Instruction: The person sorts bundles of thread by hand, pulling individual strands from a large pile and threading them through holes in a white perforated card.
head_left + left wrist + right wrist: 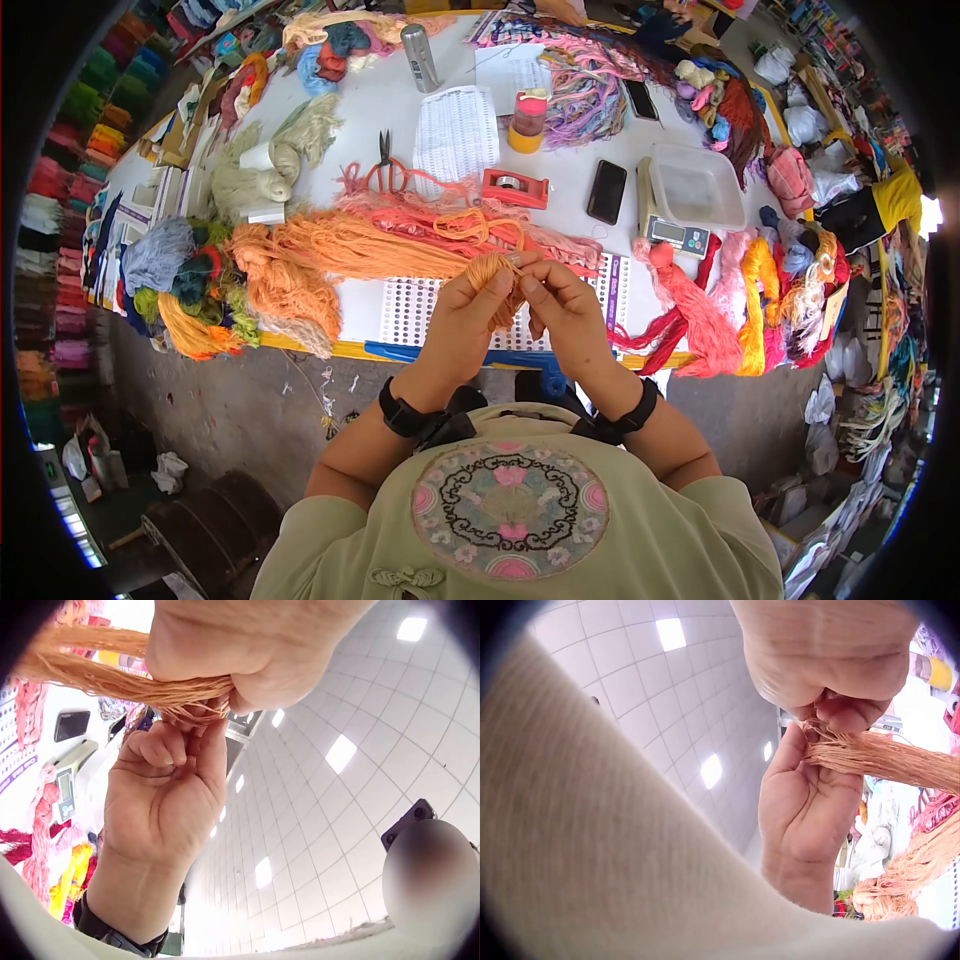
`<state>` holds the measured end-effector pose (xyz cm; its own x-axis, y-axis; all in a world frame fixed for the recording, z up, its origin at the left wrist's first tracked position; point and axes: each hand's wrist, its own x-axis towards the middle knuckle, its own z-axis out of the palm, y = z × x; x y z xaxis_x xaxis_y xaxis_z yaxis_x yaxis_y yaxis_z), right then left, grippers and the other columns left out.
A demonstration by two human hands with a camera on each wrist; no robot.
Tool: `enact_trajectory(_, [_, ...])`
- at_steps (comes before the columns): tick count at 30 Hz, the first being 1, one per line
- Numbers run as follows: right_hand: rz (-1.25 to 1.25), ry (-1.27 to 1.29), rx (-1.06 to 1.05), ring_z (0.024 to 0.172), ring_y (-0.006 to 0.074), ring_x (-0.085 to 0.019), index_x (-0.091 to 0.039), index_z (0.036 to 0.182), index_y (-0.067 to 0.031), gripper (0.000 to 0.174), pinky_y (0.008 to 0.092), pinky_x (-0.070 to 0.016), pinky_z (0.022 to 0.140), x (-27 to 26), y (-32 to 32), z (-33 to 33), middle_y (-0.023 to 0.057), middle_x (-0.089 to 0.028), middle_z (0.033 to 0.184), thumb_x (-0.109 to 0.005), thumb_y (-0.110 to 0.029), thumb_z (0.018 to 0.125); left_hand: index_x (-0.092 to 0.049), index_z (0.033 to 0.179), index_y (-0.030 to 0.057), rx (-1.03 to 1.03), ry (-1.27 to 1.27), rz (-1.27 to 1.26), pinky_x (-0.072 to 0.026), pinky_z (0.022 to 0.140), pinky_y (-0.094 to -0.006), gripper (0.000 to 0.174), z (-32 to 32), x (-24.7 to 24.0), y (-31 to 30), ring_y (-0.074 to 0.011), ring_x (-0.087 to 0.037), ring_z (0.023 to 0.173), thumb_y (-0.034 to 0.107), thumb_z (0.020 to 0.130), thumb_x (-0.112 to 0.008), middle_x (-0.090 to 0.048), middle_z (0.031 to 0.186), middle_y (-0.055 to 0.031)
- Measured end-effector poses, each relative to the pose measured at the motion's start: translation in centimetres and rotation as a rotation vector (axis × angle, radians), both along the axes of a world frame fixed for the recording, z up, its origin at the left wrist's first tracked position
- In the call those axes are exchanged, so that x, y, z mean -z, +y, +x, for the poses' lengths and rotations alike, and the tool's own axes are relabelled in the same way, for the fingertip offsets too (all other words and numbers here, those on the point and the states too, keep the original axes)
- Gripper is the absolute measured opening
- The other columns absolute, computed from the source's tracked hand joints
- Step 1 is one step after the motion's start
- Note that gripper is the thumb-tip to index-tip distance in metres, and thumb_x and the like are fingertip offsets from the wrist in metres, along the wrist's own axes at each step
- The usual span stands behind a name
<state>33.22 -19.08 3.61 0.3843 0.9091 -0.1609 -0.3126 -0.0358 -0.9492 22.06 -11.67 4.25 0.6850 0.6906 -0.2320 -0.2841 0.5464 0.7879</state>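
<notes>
A bundle of light orange yarn (112,679) is gripped in my left hand (462,312), just above the table's front edge. Its strands come together at the fingertips. My right hand (562,305) meets the left there, its thumb and fingers pinching the end of the same yarn (885,759). In the right wrist view, the left hand (810,814) lies under the strands with the palm showing. Behind both hands stretches a long orange skein (370,245) on the table. A white card with rows of holes (400,310) lies below them.
Coral skeins (430,215), black scissors with red handles (386,165) and a red tape dispenser (515,188) lie beyond the hands. To the right are a phone (606,192), a digital scale (672,235) and a plastic tub (695,185). Coloured yarn heaps (180,280) sit left.
</notes>
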Motion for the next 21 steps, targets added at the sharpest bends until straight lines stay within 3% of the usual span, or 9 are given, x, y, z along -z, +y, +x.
enact_trajectory(6, [0.01,-0.041,-0.007,0.054,0.0002,-0.043,-0.059,0.101,-0.0038,0.013,0.017,-0.0355,0.047,0.2,-1.0,0.5,-0.0033,-0.056,0.074,-0.057,-0.015,0.094,-0.057,0.123,0.0002,0.113,-0.005,0.097,-0.0345,0.056,-0.018,0.035,-0.2,1.4,0.2,-0.0018,-0.042,0.063,0.025,0.1,-0.046,-0.06,0.086,0.0021])
enact_trajectory(8, [0.008,-0.044,-0.016,0.056,-0.0004,-0.044,-0.059,0.1,-0.0036,0.012,0.0165,-0.0352,0.047,0.1,-1.2,0.6,-0.0039,-0.056,0.076,-0.059,-0.014,0.094,-0.054,0.125,-0.0002,0.17,0.0,0.087,-0.0531,0.079,-0.0276,0.035,-0.2,1.4,0.2,-0.0136,-0.063,0.096,0.022,0.099,-0.046,-0.063,0.113,-0.0079])
enact_trajectory(21, [0.023,-0.059,0.015,0.056,-0.0007,-0.043,-0.059,0.098,-0.0036,0.011,0.0155,-0.0355,0.048,0.4,-2.5,0.8,-0.0043,-0.055,0.077,-0.06,-0.013,0.093,-0.055,0.123,0.0015,0.19,-0.008,0.088,-0.0531,0.071,-0.026,0.036,0.3,0.8,-1.1,-0.0108,-0.063,0.085,0.027,0.1,-0.046,-0.064,0.101,-0.0049])
